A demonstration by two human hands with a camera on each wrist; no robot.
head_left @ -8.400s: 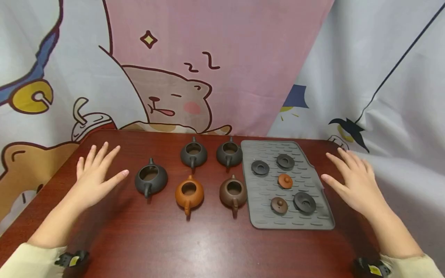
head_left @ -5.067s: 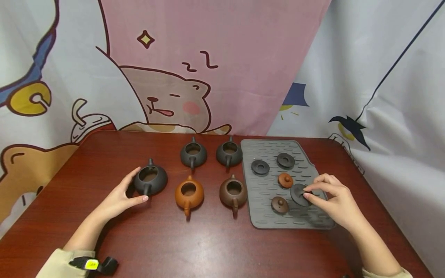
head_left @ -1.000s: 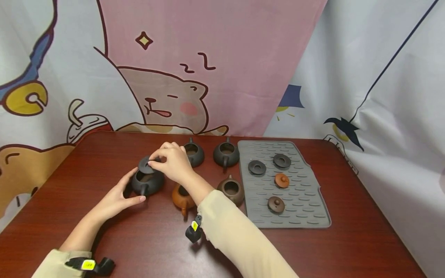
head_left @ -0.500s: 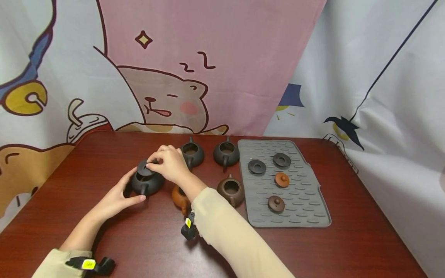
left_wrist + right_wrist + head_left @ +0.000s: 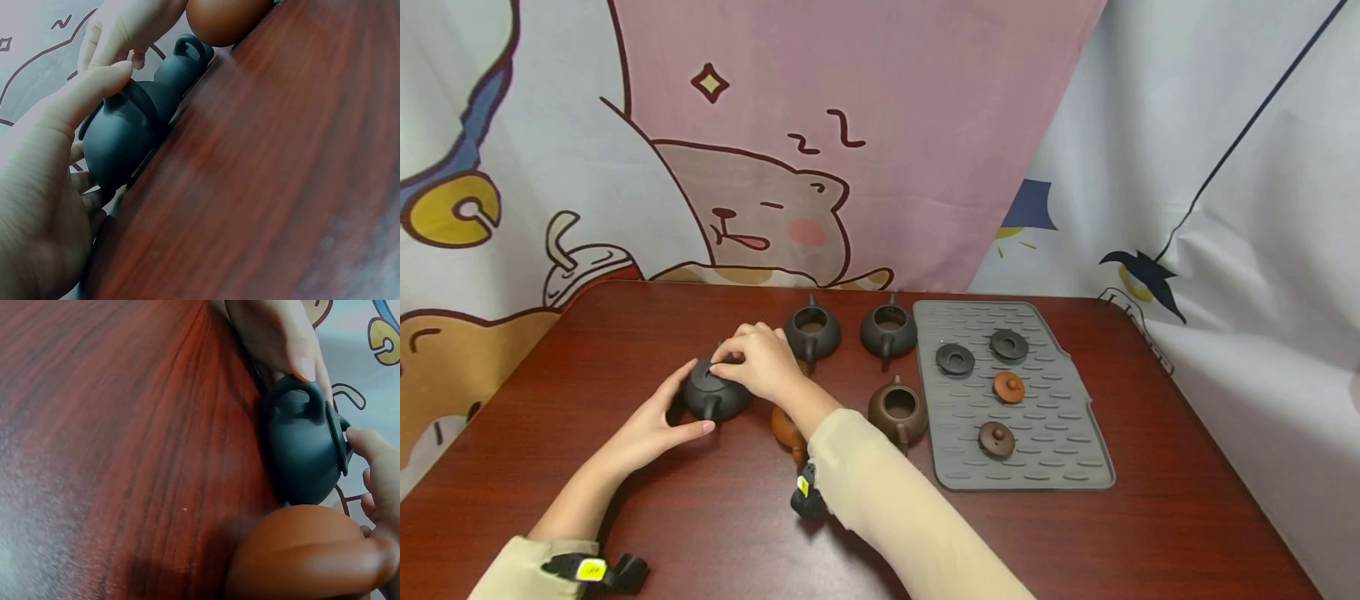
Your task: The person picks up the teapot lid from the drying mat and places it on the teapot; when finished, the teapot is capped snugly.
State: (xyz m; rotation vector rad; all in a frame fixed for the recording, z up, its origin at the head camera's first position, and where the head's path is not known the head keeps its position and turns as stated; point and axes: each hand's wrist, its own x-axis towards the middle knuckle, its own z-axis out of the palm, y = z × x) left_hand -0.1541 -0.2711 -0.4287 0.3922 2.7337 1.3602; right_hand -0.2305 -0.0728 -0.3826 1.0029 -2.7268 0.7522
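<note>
Left hand [image 5: 655,429] round teapot [image 5: 727,405]; red-brown table [image 5: 1180,500]; cartoon curtain [image 5: 925,167].

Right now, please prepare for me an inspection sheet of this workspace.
Surface: reddish table, grey mat on it.
Teapots: held black teapot; rear-left black teapot, rear-right black teapot and brown teapot, uncovered; orange teapot, partly hidden.
Lids: gripped black lid over held teapot's mouth, seating unclear; on mat, left black lid, right black lid, orange lid, brown lid.
Clutter: nothing seen.
Left hand: holds that teapot.
Right hand: pinches gripped lid's knob.
Cables: nothing seen.
Surroundings: cartoon-printed curtain behind.
</note>
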